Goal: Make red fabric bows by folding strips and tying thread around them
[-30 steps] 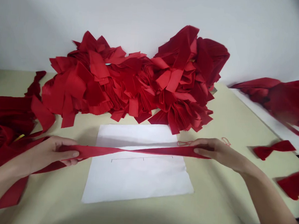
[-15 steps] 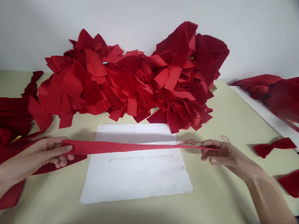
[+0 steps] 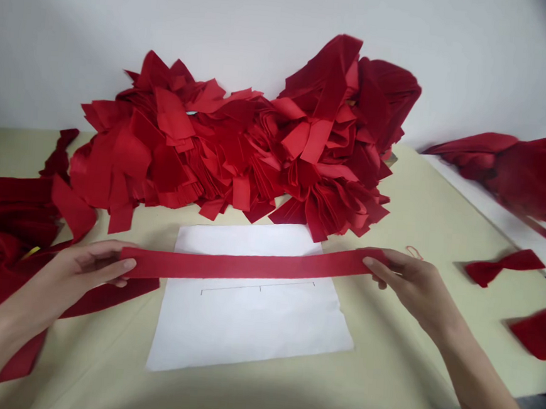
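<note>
I hold a long red fabric strip stretched flat between both hands, just above a white paper sheet that bears a drawn measuring line. My left hand pinches the strip's left end, fingers closed on it. At the right end, my right hand grips the strip with thumb and fingers. The strip's broad face is turned up and lies across the paper's upper half.
A big heap of cut red fabric pieces lies at the back against the white wall. More red cloth is bunched at the left. A red bow and other red fabric lie at the right. A small red thread loop rests beside my right hand.
The strip was twisted and edge-on; now it is turned flat and pulled straight. My right hand has shifted slightly left and lower, and my left hand has slid a little up.
</note>
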A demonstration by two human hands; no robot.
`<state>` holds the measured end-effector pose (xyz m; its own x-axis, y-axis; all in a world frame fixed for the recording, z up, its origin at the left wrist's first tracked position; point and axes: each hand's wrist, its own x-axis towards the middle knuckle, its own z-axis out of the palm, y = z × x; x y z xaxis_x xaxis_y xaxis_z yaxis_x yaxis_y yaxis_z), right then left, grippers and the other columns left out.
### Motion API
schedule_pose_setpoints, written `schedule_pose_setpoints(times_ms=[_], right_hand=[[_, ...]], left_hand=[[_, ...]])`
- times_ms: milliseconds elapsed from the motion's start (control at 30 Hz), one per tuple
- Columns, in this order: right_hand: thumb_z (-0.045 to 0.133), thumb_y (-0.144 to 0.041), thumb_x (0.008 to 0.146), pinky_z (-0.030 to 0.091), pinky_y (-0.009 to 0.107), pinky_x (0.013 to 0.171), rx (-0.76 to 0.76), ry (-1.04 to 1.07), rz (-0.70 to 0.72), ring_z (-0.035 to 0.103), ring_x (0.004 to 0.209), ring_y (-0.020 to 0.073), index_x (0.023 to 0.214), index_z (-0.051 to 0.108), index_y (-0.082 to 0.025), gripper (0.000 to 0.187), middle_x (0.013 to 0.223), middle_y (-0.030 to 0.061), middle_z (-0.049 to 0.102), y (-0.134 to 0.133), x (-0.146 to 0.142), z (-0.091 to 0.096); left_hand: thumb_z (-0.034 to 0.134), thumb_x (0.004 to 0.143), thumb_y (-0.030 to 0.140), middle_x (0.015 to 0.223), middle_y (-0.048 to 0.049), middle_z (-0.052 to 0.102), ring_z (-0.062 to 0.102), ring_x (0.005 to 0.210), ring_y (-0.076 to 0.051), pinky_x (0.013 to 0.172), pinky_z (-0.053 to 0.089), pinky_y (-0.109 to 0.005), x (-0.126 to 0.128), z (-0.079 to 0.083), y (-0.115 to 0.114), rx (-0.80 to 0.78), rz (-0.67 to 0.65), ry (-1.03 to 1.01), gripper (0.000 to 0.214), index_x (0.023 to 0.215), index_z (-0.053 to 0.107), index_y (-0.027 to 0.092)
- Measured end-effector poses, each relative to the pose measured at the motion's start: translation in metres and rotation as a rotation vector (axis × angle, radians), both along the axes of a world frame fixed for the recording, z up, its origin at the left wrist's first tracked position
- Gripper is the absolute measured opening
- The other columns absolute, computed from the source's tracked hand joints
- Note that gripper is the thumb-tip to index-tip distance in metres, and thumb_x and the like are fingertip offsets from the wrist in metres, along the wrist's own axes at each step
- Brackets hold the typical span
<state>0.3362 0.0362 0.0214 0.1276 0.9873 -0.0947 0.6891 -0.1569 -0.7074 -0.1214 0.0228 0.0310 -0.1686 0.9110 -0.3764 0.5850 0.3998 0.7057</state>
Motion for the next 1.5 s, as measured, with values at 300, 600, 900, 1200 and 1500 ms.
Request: schedule_pose_setpoints(times_ms=[300, 600, 900, 1200, 1500], right_hand=[[0.058, -0.042, 0.083, 0.047, 0.027, 0.06, 0.097, 0.037, 0.222, 0.056, 0.066, 0.0141, 0.095, 0.064, -0.022, 0.025, 0.076, 0.0025, 0.061, 0.01, -0.041, 0.008], [0.061, -0.035, 0.082, 0.044, 0.024, 0.057, 0.04, 0.101, 0.419, 0.049, 0.059, 0.0101, 0.094, 0.062, -0.021, 0.018, 0.071, -0.0019, 0.054, 0.032, -0.07, 0.02], [0.073, -0.025, 0.071, 0.052, 0.028, 0.08, -0.091, 0.43, 0.621, 0.061, 0.082, 0.0131, 0.095, 0.06, -0.02, 0.028, 0.09, 0.0007, 0.061, 0.016, -0.121, 0.001], [0.067, -0.015, 0.075, 0.049, 0.027, 0.071, 0.07, 0.262, 0.542, 0.057, 0.076, 0.0117, 0.086, 0.059, -0.021, 0.015, 0.085, -0.001, 0.057, 0.014, -0.128, -0.005], [0.066, -0.021, 0.077, 0.05, 0.03, 0.075, -0.02, 0.335, 0.555, 0.06, 0.081, 0.0145, 0.081, 0.059, -0.021, 0.008, 0.087, 0.0005, 0.061, 0.016, -0.124, -0.006]], left_hand=[[0.059, 0.082, 0.037, 0.064, 0.0067, 0.046, 0.05, 0.055, -0.009, 0.054, 0.044, -0.022, 0.062, -0.001, 0.009, 0.106, -0.313, -0.249, 0.021, 0.097, 0.055, 0.023], [0.057, 0.082, 0.025, 0.074, 0.0031, 0.055, 0.058, 0.071, -0.012, 0.067, 0.054, -0.027, 0.13, -0.024, 0.042, 0.049, -0.452, -0.49, 0.014, 0.095, 0.055, 0.018], [0.062, 0.078, 0.019, 0.076, -0.0003, 0.07, 0.065, 0.07, -0.012, 0.07, 0.055, -0.024, 0.146, -0.02, 0.032, -0.042, -0.302, -0.699, 0.007, 0.082, 0.067, 0.016], [0.059, 0.077, 0.018, 0.08, -0.0014, 0.072, 0.067, 0.075, -0.016, 0.069, 0.054, -0.027, 0.143, -0.019, 0.025, -0.042, -0.303, -0.683, 0.013, 0.084, 0.07, 0.017], [0.053, 0.082, 0.021, 0.075, -0.0011, 0.07, 0.064, 0.068, -0.015, 0.066, 0.053, -0.027, 0.141, -0.017, 0.019, 0.077, -0.43, -0.467, 0.02, 0.086, 0.073, 0.018]])
